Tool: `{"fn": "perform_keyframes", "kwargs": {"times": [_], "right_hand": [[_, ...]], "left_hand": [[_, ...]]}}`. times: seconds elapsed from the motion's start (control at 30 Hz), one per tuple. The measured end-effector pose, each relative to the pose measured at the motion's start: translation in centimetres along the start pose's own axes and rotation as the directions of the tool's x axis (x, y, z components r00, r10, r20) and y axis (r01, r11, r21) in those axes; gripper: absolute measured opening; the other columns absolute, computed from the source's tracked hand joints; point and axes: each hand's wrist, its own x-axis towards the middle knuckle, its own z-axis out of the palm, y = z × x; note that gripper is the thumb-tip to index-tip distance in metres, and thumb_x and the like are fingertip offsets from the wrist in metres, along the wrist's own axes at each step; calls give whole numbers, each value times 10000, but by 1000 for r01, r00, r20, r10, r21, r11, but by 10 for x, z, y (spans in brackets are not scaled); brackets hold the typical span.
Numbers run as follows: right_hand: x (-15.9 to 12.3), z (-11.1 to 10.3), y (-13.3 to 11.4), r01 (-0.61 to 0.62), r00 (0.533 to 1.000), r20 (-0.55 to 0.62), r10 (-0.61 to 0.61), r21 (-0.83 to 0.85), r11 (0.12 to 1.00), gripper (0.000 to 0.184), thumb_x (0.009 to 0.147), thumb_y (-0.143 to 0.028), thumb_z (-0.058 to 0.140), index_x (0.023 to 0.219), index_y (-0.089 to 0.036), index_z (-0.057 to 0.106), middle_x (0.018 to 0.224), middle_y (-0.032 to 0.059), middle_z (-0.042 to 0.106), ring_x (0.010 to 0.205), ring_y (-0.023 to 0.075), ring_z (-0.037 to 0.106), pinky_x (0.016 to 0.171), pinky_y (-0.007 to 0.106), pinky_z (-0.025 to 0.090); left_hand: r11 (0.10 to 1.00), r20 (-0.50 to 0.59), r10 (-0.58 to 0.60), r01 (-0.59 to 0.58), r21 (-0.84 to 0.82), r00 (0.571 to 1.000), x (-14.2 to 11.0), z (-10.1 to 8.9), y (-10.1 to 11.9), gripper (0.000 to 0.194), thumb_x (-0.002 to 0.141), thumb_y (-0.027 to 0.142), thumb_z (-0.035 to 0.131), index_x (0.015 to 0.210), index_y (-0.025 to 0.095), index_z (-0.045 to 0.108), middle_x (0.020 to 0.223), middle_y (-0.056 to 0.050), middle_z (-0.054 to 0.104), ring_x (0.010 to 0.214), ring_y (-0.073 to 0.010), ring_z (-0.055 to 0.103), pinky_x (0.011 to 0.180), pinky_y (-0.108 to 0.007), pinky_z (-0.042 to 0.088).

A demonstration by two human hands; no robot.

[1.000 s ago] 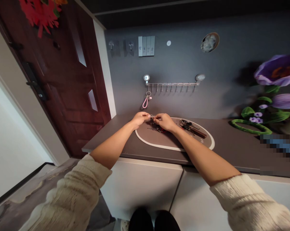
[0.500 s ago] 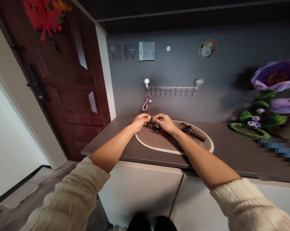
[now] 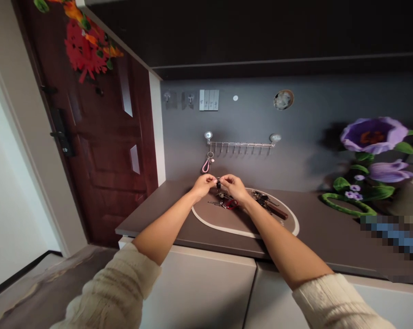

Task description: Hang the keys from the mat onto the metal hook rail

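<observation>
Between my two hands is a small key ring [image 3: 218, 183] with dark keys hanging from it, held just above the mat. My left hand [image 3: 204, 186] pinches its left side with thumb and fingertips. On the other side my right hand [image 3: 234, 186] is closed on the same ring. Below them, a red key holder [image 3: 231, 204] and other small metal pieces lie on the oval brown mat [image 3: 206, 218]. To the right of my right wrist lies a bunch of keys [image 3: 261, 199] with a brown strap [image 3: 277, 211]. A pink-looped keychain [image 3: 205, 165] hangs from the hook rail [image 3: 240, 145].
The grey counter [image 3: 148, 212] runs along the wall under a dark overhead cabinet [image 3: 261, 36]. Purple artificial flowers [image 3: 374, 137] and a green fuzzy ring [image 3: 346, 205] stand at the right. A dark red door [image 3: 103, 169] is on the left.
The camera has tilted upward, so the scene sits lower in the picture and more of the overhead cabinet shows. Both hands still hold the key ring.
</observation>
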Motion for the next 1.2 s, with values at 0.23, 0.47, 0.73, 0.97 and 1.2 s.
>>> {"fn": "perform_keyframes", "kwargs": {"times": [0.23,0.47,0.73,0.97,1.2], "right_hand": [[14,-7,-5,65,995,-71,-67,-38,997,328,611,-466,597,701,-152,568,705,17,595,673,123,517,718,278,403],[57,-14,-14,61,980,-186,-70,-55,997,240,628,-367,555,699,-139,567,667,9,576,625,107,483,660,254,393],[96,6,-23,-8,940,-340,-16,-69,998,177,665,-257,488,710,-125,597,690,25,606,598,96,498,650,234,407],[118,24,-18,-76,888,-458,34,-72,995,209,678,-277,506,735,-128,640,733,66,651,652,137,567,650,245,432],[131,30,-7,-95,840,-543,26,-100,990,225,689,-295,512,705,-136,669,758,82,673,703,167,601,672,258,443]], "left_hand": [[945,-128,194,-151,289,973,1,0,-3,143,773,266,489,761,145,565,725,-13,590,677,-108,512,682,-233,389],[794,-128,285,-159,587,950,2,-11,-21,199,814,263,424,767,159,587,795,-48,603,746,-139,534,715,-259,387],[699,-124,270,-105,707,955,1,-7,-23,228,844,255,378,787,166,579,839,-67,600,797,-161,529,722,-271,371],[684,-133,261,-86,724,956,3,-7,-23,234,851,256,363,812,173,579,864,-77,599,810,-172,523,727,-280,364],[691,-124,252,-88,718,960,2,-7,-22,230,850,253,366,815,182,582,865,-73,593,819,-171,517,735,-278,361]]}}
